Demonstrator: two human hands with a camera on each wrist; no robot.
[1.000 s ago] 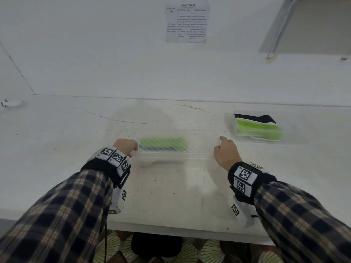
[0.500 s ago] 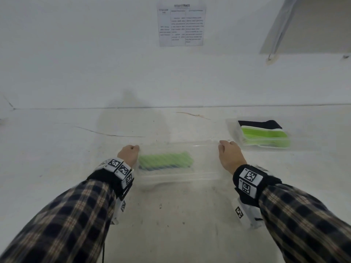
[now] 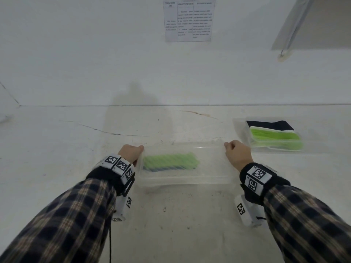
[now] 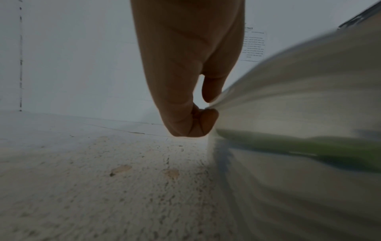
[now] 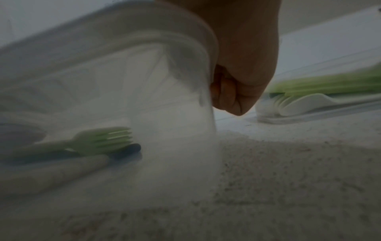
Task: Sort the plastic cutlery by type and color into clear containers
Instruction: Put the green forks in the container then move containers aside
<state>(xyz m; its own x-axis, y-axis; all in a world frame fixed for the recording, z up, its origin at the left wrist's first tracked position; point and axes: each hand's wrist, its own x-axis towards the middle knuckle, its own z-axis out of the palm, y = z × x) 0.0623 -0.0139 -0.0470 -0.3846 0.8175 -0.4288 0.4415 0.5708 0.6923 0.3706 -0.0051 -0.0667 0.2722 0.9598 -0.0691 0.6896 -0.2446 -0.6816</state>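
Observation:
A long clear container [image 3: 209, 168] sits on the white table in front of me, with green forks [image 3: 170, 160] stacked over dark cutlery inside. My left hand [image 3: 131, 153] grips its left end, fingers curled at the rim [image 4: 208, 109]. My right hand [image 3: 237, 154] grips the right end [image 5: 206, 68]. In the right wrist view the green forks [image 5: 103, 140] lie over a dark piece [image 5: 132, 149] behind the clear wall.
A second clear container [image 3: 243, 128] stands at the right rear with green cutlery [image 3: 275, 137], white pieces and dark pieces in it. A printed sheet [image 3: 189, 19] hangs on the back wall. The near table edge is out of the head view.
Both hands have moved the container away from me, toward the back wall, keeping their grip on its two ends. The second container has not moved.

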